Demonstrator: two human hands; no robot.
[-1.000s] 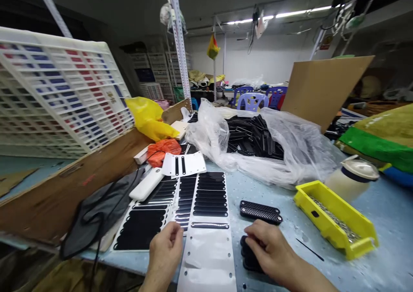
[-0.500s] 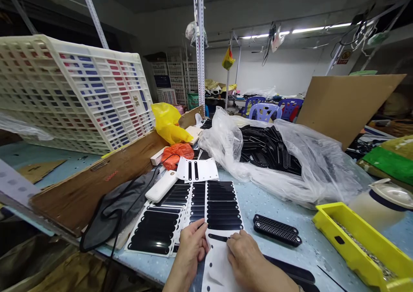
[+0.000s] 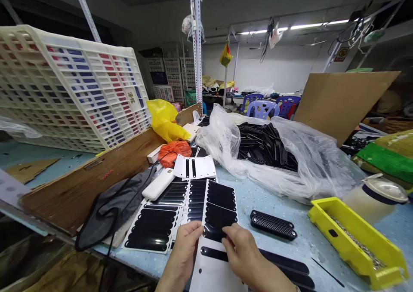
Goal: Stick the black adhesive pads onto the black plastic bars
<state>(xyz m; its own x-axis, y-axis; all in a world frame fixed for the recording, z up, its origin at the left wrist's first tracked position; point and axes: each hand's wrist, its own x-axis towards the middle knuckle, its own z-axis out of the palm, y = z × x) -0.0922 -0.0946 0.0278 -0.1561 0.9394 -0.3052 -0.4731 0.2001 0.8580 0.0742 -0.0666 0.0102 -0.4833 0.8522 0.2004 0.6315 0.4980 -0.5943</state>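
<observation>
Over blue tabletop [image 3: 243, 193], glossy black strips [image 3: 220, 214] are seemingly being peeled; steadiness needed, left hand [image 3: 183, 248] clamped on white sheet [image 3: 209, 275], right hand [image 3: 241, 250], closure unclear.

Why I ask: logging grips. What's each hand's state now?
Left hand: closed, holding the white sheet by its edge.
Right hand: touching it; whether gripping can't be told.

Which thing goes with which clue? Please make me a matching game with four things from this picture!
Things
1. Yellow open plastic bin
2. Clear crumpled plastic bag
3. Person's left hand
4. White slatted plastic crate

Clues
A. Spread around heaped black pieces
B. Beyond the long brown wooden board, on the left
C. Holding small shiny bits
D. At the left edge of a white sheet with black strips

Right pairs: 1-C, 2-A, 3-D, 4-B
</observation>
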